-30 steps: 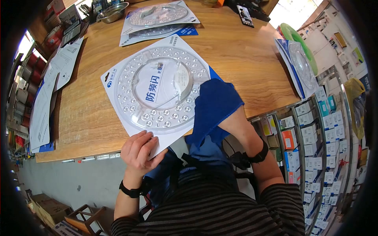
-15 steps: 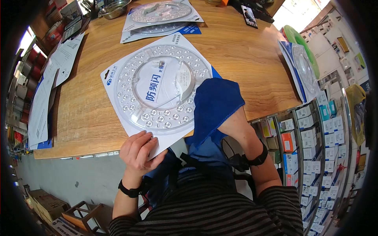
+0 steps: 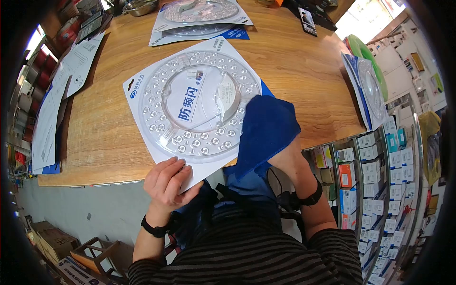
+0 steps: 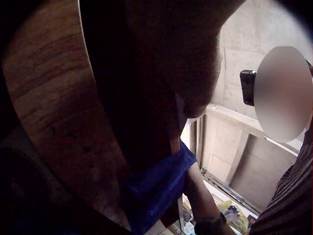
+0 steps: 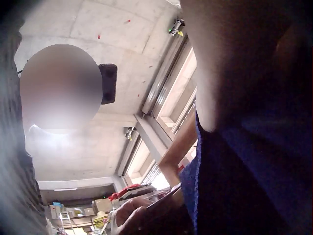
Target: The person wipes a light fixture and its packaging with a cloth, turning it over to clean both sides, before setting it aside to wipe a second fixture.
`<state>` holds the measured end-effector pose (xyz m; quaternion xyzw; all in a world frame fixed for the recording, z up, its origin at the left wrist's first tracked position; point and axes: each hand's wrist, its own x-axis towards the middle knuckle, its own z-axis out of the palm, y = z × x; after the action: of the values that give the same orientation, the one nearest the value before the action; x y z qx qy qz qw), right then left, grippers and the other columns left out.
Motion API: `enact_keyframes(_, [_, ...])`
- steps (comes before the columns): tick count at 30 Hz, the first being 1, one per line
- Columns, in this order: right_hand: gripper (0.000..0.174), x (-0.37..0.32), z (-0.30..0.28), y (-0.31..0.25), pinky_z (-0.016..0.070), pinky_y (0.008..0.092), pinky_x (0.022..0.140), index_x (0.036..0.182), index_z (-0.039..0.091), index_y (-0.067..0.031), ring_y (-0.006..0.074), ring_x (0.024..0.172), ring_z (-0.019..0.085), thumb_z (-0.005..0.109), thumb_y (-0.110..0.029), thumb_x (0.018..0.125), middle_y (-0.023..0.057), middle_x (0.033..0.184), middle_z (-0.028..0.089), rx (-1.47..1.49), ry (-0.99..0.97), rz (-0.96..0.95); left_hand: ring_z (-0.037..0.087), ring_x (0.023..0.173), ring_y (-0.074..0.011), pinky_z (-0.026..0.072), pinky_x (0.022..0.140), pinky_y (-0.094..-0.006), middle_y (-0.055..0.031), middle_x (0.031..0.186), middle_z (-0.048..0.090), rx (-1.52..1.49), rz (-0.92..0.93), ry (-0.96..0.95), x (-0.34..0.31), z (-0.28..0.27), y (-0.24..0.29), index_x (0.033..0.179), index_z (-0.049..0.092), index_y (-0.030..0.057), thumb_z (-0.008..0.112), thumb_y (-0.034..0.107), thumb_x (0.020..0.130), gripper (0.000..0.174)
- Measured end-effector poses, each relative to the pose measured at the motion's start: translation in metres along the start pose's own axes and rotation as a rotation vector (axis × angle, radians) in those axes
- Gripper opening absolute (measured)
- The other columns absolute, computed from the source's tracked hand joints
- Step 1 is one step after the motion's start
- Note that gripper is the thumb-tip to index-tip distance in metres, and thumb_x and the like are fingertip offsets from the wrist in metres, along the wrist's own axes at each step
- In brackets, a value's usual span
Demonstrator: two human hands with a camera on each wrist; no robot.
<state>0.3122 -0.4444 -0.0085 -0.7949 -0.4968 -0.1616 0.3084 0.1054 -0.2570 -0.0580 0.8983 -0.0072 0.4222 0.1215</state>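
A ring-shaped LED lamp panel in a clear blister pack (image 3: 155,142) on a white card lies tilted over the front edge of the wooden table. My left hand (image 3: 166,183) grips the card's near corner, thumb beneath and fingers on top. My right hand (image 3: 286,159) holds a blue cloth (image 3: 268,128) against the pack's right side; the cloth covers most of its fingers. In the left wrist view the cloth (image 4: 159,191) hangs by the dark underside of the pack. The right wrist view shows the cloth (image 5: 239,181) close up, beneath the hand.
More blister packs (image 3: 202,28) lie stacked at the back of the table (image 3: 304,76). Others stand along the left edge (image 3: 52,118) and the right edge (image 3: 363,90). A phone (image 3: 307,22) and a metal bowl (image 3: 141,7) sit at the back. Shelves of small boxes (image 3: 375,180) stand at the right.
The head view has shifted a little, so the table's things sit slightly differently in it. The cloth-covered right hand has moved slightly right; the left hand keeps its hold on the card corner.
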Motion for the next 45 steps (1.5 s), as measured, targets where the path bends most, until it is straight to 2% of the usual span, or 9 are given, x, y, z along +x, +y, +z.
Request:
enact_keyframes(6, [0.031, 0.005, -0.003, -0.002, 0.0417, 0.0458, 0.091, 0.097, 0.066, -0.0063, 0.0343, 0.100, 0.057, 0.068, -0.027, 0.075, 0.0140, 0.105, 0.063, -0.001, -0.113, -0.046, 0.067, 0.081, -0.0269, 0.0546, 0.069, -0.0339, -0.0087, 0.085, 0.068, 0.018, 0.006, 0.026, 0.003, 0.001, 0.000, 0.083, 0.070, 0.0072, 0.080, 0.031, 0.064, 0.032])
enact_keyframes(9, [0.027, 0.006, -0.002, -0.007, 0.0470, 0.0410, 0.083, 0.093, 0.067, -0.0053, 0.0326, 0.093, 0.059, 0.071, -0.013, 0.067, 0.0115, 0.100, 0.064, 0.031, -0.098, -0.100, 0.067, 0.081, -0.0269, 0.0546, 0.069, -0.0340, -0.0087, 0.085, 0.068, 0.022, 0.008, 0.026, 0.002, 0.001, 0.000, 0.083, 0.070, 0.0072, 0.079, 0.032, 0.065, 0.032])
enact_keyframes(11, [0.025, 0.009, 0.003, -0.019, 0.0473, 0.0413, 0.081, 0.087, 0.067, -0.0057, 0.0313, 0.089, 0.060, 0.071, -0.013, 0.063, 0.0102, 0.096, 0.064, 0.126, -0.042, -0.320, 0.067, 0.081, -0.0269, 0.0545, 0.069, -0.0340, -0.0087, 0.085, 0.068, 0.022, 0.010, 0.023, 0.003, 0.001, 0.001, 0.083, 0.070, 0.0072, 0.079, 0.033, 0.065, 0.032])
enact_keyframes(19, [0.011, 0.020, 0.010, -0.058, 0.0451, 0.0414, 0.072, 0.071, 0.061, -0.0097, 0.0271, 0.079, 0.059, 0.065, -0.018, 0.065, 0.0074, 0.079, 0.059, 0.070, -0.146, -0.279, 0.067, 0.082, -0.0285, 0.0542, 0.071, -0.0363, -0.0096, 0.088, 0.067, 0.042, 0.016, 0.017, 0.000, 0.002, 0.001, 0.085, 0.068, 0.0069, 0.077, 0.033, 0.068, 0.033])
enact_keyframes(30, [0.022, -0.001, 0.017, -0.031, 0.0458, 0.0407, 0.066, 0.077, 0.062, -0.0094, 0.0277, 0.075, 0.060, 0.072, -0.014, 0.058, 0.0071, 0.082, 0.060, 0.222, 0.314, -0.376, 0.066, 0.085, -0.0316, 0.0517, 0.072, -0.0397, -0.0113, 0.090, 0.066, 0.020, -0.004, 0.016, -0.005, 0.005, 0.001, 0.086, 0.065, 0.0056, 0.075, 0.032, 0.069, 0.033])
enact_keyframes(32, [0.024, -0.001, 0.012, -0.034, 0.0464, 0.0414, 0.068, 0.077, 0.065, -0.0060, 0.0284, 0.074, 0.060, 0.074, -0.012, 0.056, 0.0069, 0.079, 0.061, 0.225, 0.154, -0.375, 0.066, 0.085, -0.0317, 0.0519, 0.072, -0.0398, -0.0112, 0.090, 0.066, 0.021, -0.004, 0.020, -0.005, 0.005, 0.000, 0.085, 0.065, 0.0056, 0.075, 0.032, 0.069, 0.033])
enact_keyframes(39, [0.019, 0.004, 0.008, -0.042, 0.0458, 0.0426, 0.067, 0.075, 0.063, -0.0094, 0.0286, 0.074, 0.059, 0.071, -0.014, 0.058, 0.0076, 0.077, 0.058, 0.272, 0.243, -0.338, 0.066, 0.084, -0.0311, 0.0527, 0.072, -0.0388, -0.0108, 0.090, 0.066, 0.013, 0.006, 0.036, -0.004, 0.004, -0.001, 0.085, 0.066, 0.0058, 0.077, 0.033, 0.068, 0.033])
enact_keyframes(41, [0.014, 0.009, 0.014, -0.045, 0.0450, 0.0428, 0.067, 0.073, 0.063, -0.0091, 0.0291, 0.072, 0.059, 0.067, -0.016, 0.061, 0.0087, 0.074, 0.057, -0.005, 0.131, -0.308, 0.066, 0.084, -0.0310, 0.0528, 0.071, -0.0385, -0.0108, 0.090, 0.066, 0.004, 0.007, 0.042, -0.004, 0.005, -0.001, 0.085, 0.066, 0.0058, 0.077, 0.033, 0.068, 0.034])
enact_keyframes(45, [0.013, 0.016, 0.012, -0.060, 0.0445, 0.0423, 0.068, 0.071, 0.061, -0.0076, 0.0290, 0.073, 0.060, 0.064, -0.019, 0.065, 0.0106, 0.074, 0.058, -0.024, -0.024, -0.296, 0.067, 0.084, -0.0278, 0.0541, 0.072, -0.0357, -0.0091, 0.089, 0.068, 0.016, 0.003, 0.043, -0.002, 0.003, 0.000, 0.085, 0.069, 0.0072, 0.075, 0.033, 0.070, 0.031])
